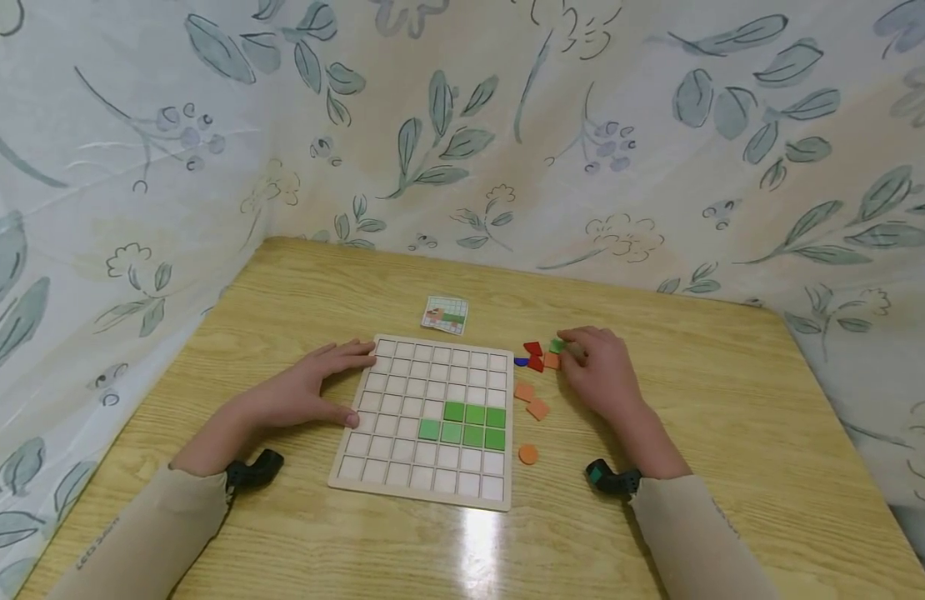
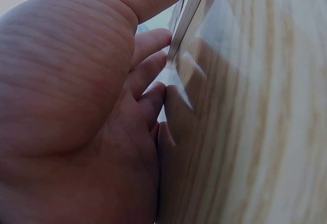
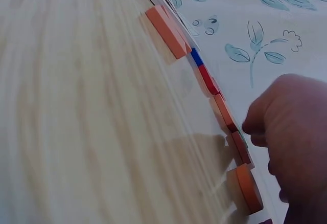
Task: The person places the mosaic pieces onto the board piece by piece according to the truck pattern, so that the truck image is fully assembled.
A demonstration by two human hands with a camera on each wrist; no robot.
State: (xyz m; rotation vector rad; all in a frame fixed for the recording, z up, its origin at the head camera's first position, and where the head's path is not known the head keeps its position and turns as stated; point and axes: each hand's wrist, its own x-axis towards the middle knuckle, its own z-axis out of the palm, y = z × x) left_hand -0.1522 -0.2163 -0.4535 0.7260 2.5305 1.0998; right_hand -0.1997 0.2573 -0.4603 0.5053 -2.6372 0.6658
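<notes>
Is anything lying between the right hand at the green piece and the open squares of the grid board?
Nothing tall. The right hand is at the green piece; red pieces and orange pieces lie flat on the table between it and the grid board. The left hand rests on the board's far side.

Even, soft light from above; glare streaks the glossy wooden worktop before me. Wrist views blur close up, my left hand shadowed.
</notes>
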